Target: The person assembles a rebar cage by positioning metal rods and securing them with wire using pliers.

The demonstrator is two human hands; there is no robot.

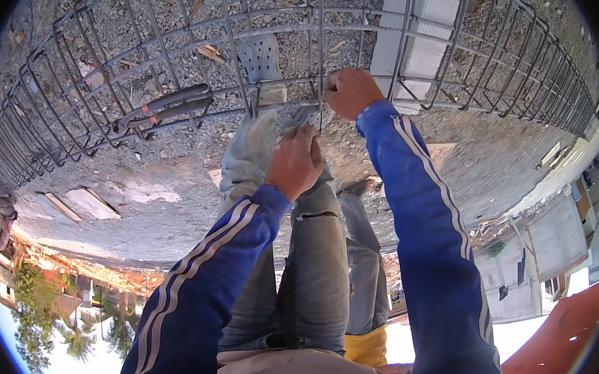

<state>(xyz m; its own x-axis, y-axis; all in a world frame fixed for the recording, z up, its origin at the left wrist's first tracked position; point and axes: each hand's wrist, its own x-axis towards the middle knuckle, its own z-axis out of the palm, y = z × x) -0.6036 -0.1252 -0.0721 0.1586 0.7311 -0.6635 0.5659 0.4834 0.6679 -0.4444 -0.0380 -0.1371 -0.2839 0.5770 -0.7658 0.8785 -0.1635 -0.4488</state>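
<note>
A long cage of steel rebar with evenly spaced stirrups spans the upper part of the head view. My right hand is closed at its near lower bar, beside one stirrup; its fingertips are partly hidden. Just below and to the left, my left hand is closed in a pinch, with the fingers curled together. A thin dark strand like tie wire shows between the hands; whether either one grips it is unclear. Cutters or pincers with long dark handles lie across the cage to the left.
A grey perforated clog shows beneath the bars, with a small block nearby. A pale board lies under the cage at right. Gravel and wood scraps cover the ground. Another person's jeans-clad leg appears behind mine.
</note>
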